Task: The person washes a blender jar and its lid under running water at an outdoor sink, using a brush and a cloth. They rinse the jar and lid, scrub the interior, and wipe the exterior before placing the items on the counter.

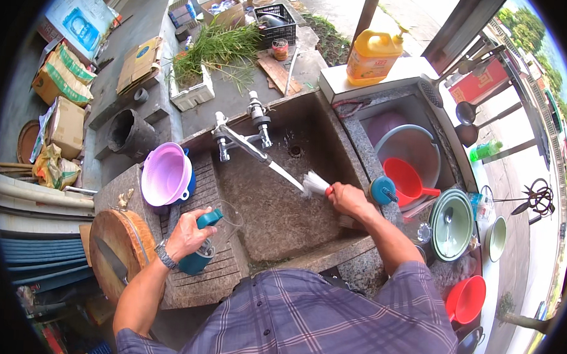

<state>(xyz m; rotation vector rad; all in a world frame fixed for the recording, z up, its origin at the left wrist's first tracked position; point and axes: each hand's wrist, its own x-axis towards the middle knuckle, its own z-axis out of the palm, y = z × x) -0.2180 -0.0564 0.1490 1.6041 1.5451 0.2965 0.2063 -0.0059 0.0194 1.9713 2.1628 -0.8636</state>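
My left hand (191, 234), a watch at its wrist, is closed on a clear container with teal parts (209, 219) over the ribbed drainboard (216, 190); its exact kind is unclear. My right hand (351, 201) grips a brush (317, 183) with white bristles and a red end. Water runs from the metal faucet (247, 145) toward the bristles, inside the stone sink (269, 224). A teal lid (380, 190) rests on the ledge right of the sink, near my right hand.
Left stand a purple colander (164, 175) and a round chopping board (107, 226) with a knife (112, 261). Right are a red ladle-like scoop (405, 182), green bowls (453, 225) and a red basin (467, 299). A yellow jug (372, 57) stands behind.
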